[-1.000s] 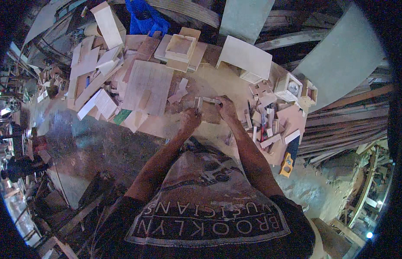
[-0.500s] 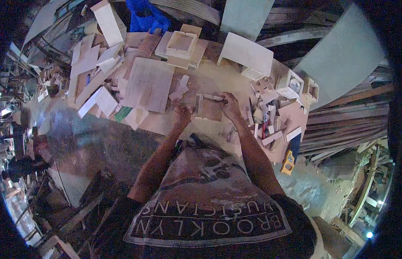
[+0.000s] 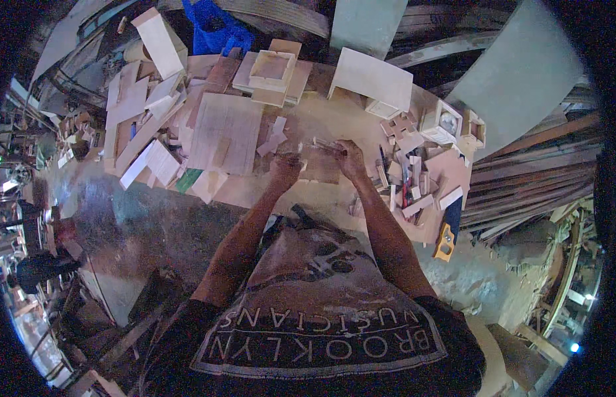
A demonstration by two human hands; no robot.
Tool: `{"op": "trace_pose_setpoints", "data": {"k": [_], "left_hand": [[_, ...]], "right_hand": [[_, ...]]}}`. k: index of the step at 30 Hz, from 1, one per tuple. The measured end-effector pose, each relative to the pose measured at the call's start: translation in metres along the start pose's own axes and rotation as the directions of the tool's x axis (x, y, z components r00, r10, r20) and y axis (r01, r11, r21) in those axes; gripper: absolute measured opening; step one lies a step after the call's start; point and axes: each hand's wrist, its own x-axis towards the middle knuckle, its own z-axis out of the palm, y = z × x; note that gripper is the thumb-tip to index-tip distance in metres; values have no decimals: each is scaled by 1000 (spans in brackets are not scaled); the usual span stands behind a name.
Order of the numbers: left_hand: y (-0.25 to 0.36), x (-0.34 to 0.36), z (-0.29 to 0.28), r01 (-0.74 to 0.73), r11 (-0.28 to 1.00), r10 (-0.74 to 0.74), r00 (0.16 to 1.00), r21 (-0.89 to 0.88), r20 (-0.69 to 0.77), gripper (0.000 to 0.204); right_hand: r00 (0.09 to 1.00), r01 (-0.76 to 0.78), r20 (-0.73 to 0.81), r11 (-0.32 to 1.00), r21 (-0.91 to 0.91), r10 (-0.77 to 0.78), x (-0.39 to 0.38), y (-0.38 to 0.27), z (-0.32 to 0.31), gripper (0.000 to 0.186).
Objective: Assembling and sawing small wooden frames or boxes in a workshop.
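Both of my hands meet over the middle of the workbench, above a flat square piece of wood (image 3: 321, 173). My right hand (image 3: 349, 161) is closed on the right end of a short wooden strip (image 3: 326, 144), its fingers pinched together. Just to the left, my left hand (image 3: 286, 167) is closed, with its fingers curled towards the strip. A small pale bit shows at its fingertips, but what it holds is too blurred to make out. Several small pale wood pieces (image 3: 273, 137) lie beyond my left hand.
A large board (image 3: 232, 122) with a narrow strip (image 3: 222, 151) on it lies left. Open wooden boxes (image 3: 273, 69) and a white panel piece (image 3: 373, 77) stand at the back. Offcuts and tools crowd the right; a yellow-handled handsaw (image 3: 445, 242) hangs over the edge there.
My left hand has moved slightly right and up, closer to my right hand. A narrow strip now lies on the large board, where none showed before. The view has shifted a little.
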Motion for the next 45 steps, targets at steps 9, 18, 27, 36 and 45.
{"op": "trace_pose_setpoints", "data": {"k": [9,18,27,36,45], "left_hand": [[14,13,-78,385,668,-310,922,-637,232,26],[-5,12,-61,425,811,-323,898,-402,299,28],[1,3,-2,80,995,-66,978,-66,198,31],[10,20,-27,67,993,-25,922,-94,386,32],[-3,10,-13,261,907,-87,884,-330,458,25]], "right_hand": [[999,-29,-45,999,-43,27,-13,-3,3,23],[994,-98,-40,982,163,106,-9,-21,2,26],[990,-137,1,988,76,138,-20,-36,-6,31],[995,-90,-23,987,131,93,-24,-45,-10,33],[996,59,-67,993,-104,-66,-24,-42,-12,38]]}}
